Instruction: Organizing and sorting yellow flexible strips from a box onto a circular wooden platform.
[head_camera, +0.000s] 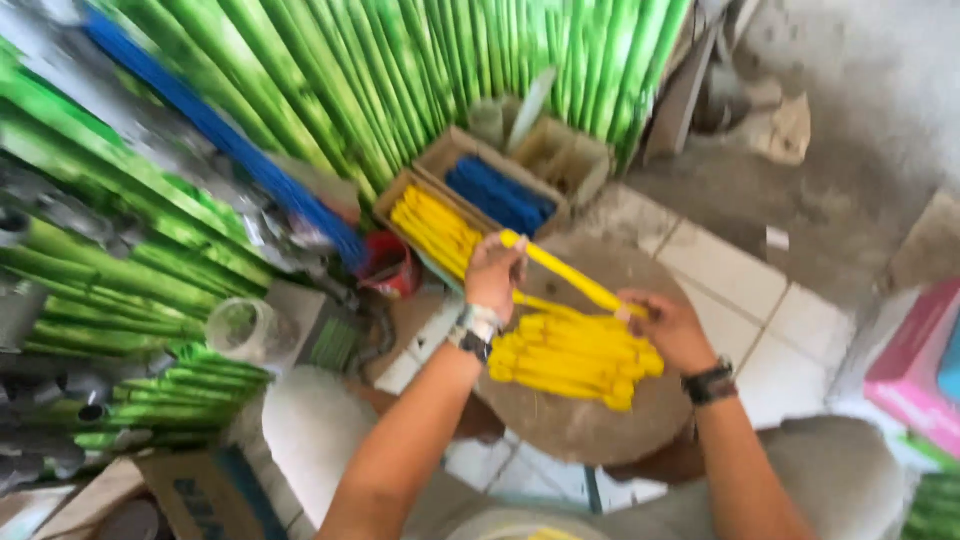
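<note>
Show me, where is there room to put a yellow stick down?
Free: the round board's near edge below the yellow pile, and the white floor tiles to its right. Crowded: the boxes of yellow sticks and blue sticks behind, and green poles left. The left hand and right hand hold one stick.

Three open cardboard boxes sit on the floor by the green rods: one (425, 225) packed with yellow sticks, one (495, 180) beside it with blue sticks, and a third (565, 155) behind. A brown carton with blue print (195, 490) lies at the bottom left, next to a white box with a green panel (320, 335).
</note>
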